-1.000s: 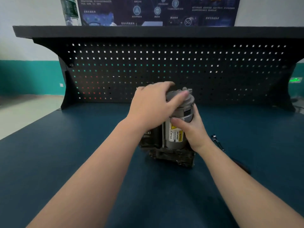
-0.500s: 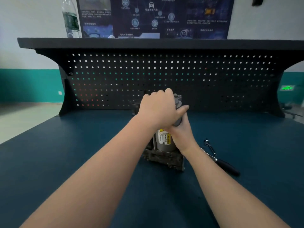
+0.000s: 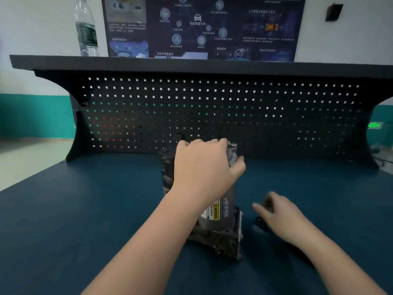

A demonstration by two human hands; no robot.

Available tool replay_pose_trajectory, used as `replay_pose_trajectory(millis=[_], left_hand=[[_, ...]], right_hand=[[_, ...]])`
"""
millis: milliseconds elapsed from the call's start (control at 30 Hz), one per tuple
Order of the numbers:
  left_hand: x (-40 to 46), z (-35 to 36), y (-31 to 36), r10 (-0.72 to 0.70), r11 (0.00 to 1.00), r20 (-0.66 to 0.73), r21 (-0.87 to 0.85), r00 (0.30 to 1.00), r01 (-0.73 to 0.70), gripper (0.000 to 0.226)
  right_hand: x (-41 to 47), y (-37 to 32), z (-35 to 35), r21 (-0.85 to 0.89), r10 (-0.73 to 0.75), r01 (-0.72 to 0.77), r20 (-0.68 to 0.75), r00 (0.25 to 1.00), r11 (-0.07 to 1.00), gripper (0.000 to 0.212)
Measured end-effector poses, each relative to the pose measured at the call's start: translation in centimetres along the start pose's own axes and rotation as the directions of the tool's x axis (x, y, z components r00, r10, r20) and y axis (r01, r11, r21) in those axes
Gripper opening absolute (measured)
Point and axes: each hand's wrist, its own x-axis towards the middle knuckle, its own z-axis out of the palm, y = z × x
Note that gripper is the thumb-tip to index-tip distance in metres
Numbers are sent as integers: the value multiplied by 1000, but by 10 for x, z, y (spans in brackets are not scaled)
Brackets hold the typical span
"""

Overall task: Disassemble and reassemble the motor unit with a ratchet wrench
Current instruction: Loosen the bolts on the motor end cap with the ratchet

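Head view shows our left hand [image 3: 204,169] gripping the top of the upright motor unit [image 3: 214,211] on the tabletop [image 3: 85,209]. Our right hand [image 3: 278,211] is blurred beside it; its fingers' state we cannot tell. One-handed, the unit could tip.

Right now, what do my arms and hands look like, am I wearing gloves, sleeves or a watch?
Both forearms are bare as far as the picture shows, with no sleeves in view. The left hand and right hand wear no gloves, and no watch, bracelet or ring is visible. The right hand's fingers are motion-blurred, so small details there cannot be told.
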Motion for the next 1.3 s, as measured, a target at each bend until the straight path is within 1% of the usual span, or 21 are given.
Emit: replay_pose_trajectory(millis=[33,67,100,200,267,333,367,400,433,500,533,567,600,633,700,767,833,967,1067,1133,1300], left_hand=[[1,-1,-2,13,1000,7,-7,1000,-13,36],[2,-1,-4,26,999,21,-22,999,-26,37],[3,-2,-7,40,998,34,-53,999,-38,39],[3,-8,-17,56,970,78,-241,995,-36,45],[3,-10,-22,62,938,91,-346,994,-27,46],[2,-10,-23,68,933,70,-357,995,-39,44],[2,-9,-22,74,941,49,-335,996,-54,43],[2,-8,-21,79,949,34,-308,996,-65,44],[2,-7,-20,85,956,25,-285,996,-74,45],[1,-4,-18,96,963,12,-253,995,-90,48],[1,-4,-18,99,963,2,-251,995,-96,48],[1,-4,-18,98,960,-10,-263,995,-98,47],[0,-4,-18,94,955,-20,-282,995,-96,46],[0,-4,-18,88,950,-24,-299,996,-91,47],[-1,-5,-19,75,948,-16,-309,997,-76,55],[-1,-5,-20,72,951,-2,-302,997,-69,59],[0,-6,-20,68,948,1,-312,998,-64,62],[-1,-6,-20,52,938,-8,-342,999,-52,64],[-1,-6,-21,57,936,-14,-348,998,-58,57],[-1,-7,-22,59,934,-16,-351,998,-61,52],[0,-5,-21,66,936,-18,-345,998,-68,44]], right_hand=[[0,9,6,-182,91,-72,99,991,981,34],[0,15,13,-311,156,-99,163,974,945,36],[-2,20,18,-373,182,-105,179,967,922,35],[-3,24,30,-329,217,-184,65,974,926,36],[-6,21,31,-372,241,-222,6,970,901,31],[-8,20,32,-497,234,-204,-2,972,844,27],[-11,17,29,-520,224,-192,-2,975,832,27],[-13,13,26,-496,219,-192,-4,976,847,26],[-14,8,20,-415,215,-199,-9,977,888,22],[-14,-4,1,-82,182,-188,-68,981,979,21],[-14,-12,-14,72,152,-143,-139,978,987,24],[-15,-23,-33,163,107,-71,-227,968,984,28],[-17,-33,-52,188,43,20,-321,946,982,33],[-19,-45,-71,168,-39,115,-398,917,979,37],[-22,-70,-107,69,-213,276,-468,858,959,42],[-20,-90,-132,9,-334,378,-454,826,926,38],[-19,-105,-146,-56,-405,419,-398,823,906,37],[-16,-119,-158,-293,-452,379,-240,859,878,42],[-12,-120,-160,-429,-471,368,-161,868,825,40],[-9,-120,-160,-434,-470,377,-130,873,819,40],[-2,-126,-163,-351,-421,377,-57,905,857,40]])
